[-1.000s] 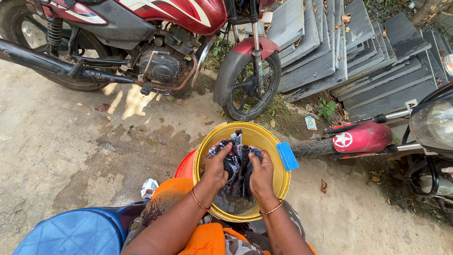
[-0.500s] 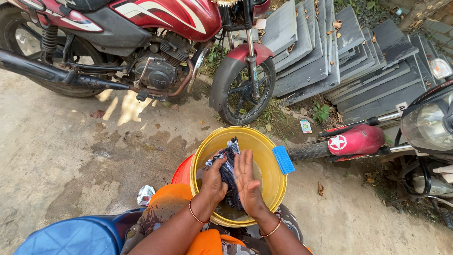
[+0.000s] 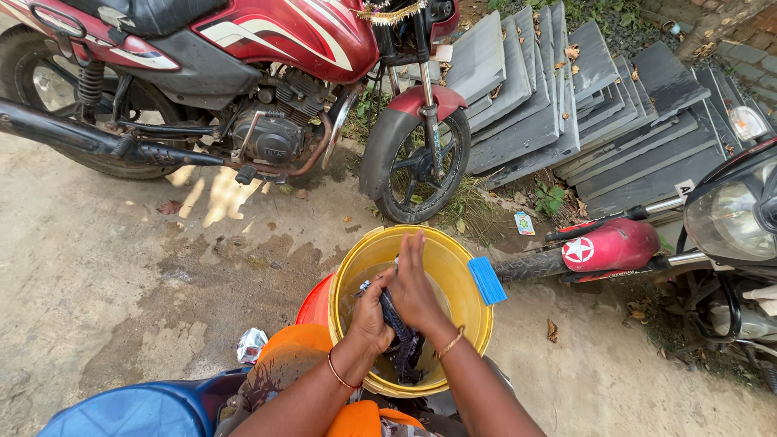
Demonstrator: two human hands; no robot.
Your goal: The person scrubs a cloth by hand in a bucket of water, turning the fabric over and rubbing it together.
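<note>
1. Head view, your hands: your left hand (image 3: 371, 314) is closed around a dark patterned cloth (image 3: 402, 340), gripping its upper part inside the yellow bucket (image 3: 469, 324). Your right hand (image 3: 414, 285) lies flat, fingers stretched toward 12 o'clock, palm pressed against the same cloth and against your left hand. Both wrists carry thin bangles.

2. Head view, the cloth: it hangs between your two hands, its lower end trailing down toward 6 o'clock into the bucket. Whether it reaches the water cannot be told.

3. Head view, the bucket: it sits at the centre of the frame, just in front of your knees. A blue brush (image 3: 489, 280) rests on its rim at 3 o'clock. A red tub (image 3: 314, 301) touches the bucket at 9 o'clock.

4. Head view, surroundings: a red motorcycle (image 3: 243, 65) stands at 11 o'clock, its front wheel (image 3: 421, 166) at 12 o'clock from the bucket. Grey slabs (image 3: 583, 105) lean in a stack at 1 o'clock. A second bike's red mudguard (image 3: 609, 245) lies at 3 o'clock. A blue seat (image 3: 121, 409) sits at 8 o'clock. The ground (image 3: 105, 267) is damp in patches.
</note>
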